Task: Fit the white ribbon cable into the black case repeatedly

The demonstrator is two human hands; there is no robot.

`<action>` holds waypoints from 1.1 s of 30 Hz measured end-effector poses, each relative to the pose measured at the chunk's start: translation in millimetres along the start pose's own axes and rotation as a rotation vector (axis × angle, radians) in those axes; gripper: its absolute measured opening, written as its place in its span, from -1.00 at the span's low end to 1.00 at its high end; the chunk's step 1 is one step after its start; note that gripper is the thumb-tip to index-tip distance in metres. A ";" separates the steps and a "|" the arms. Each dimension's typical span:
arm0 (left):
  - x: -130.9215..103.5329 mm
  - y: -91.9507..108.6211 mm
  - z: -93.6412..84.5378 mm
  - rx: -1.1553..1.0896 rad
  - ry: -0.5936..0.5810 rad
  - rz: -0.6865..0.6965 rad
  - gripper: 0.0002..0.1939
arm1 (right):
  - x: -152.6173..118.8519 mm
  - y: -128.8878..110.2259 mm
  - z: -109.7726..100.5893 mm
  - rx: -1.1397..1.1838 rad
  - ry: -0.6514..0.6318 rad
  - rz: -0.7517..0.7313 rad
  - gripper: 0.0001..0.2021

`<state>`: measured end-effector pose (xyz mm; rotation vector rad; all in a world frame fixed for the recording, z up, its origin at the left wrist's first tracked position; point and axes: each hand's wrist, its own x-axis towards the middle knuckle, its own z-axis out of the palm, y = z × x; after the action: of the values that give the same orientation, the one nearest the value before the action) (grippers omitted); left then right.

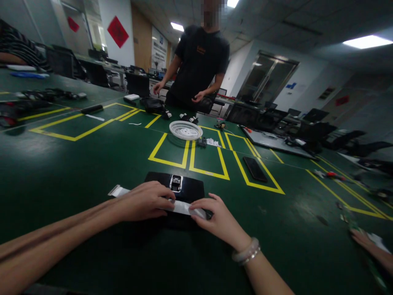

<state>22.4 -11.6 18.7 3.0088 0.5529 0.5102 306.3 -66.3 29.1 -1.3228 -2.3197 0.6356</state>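
A flat white ribbon cable (181,207) runs crosswise in front of me, its wider grey end sticking out to the left past my wrist. My left hand (150,200) is closed on its middle, fingers bent over the strip. Toward its right end, my right hand (216,217) pinches the cable between thumb and fingers. Just beyond lies a black panel (193,187) on the green table, partly hidden by my left hand. A metal bracket (176,183) with a square opening is set in the middle of the panel.
Yellow tape rectangles mark the green table (123,164). Past the panel are a white round basket (186,130) and a phone (254,169). A person in a black shirt (199,61) stands opposite. Another person's hand (362,237) is at the right edge, beside a circuit board.
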 end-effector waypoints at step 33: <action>4.5 7.9 6.9 -0.025 -0.165 -0.217 -0.04 | -4.5 -13.7 0.7 -0.387 0.137 -0.234 -0.83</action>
<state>31.2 -17.3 14.4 2.8821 0.8385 0.2506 298.6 -76.5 35.8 -1.1744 -2.5108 0.0196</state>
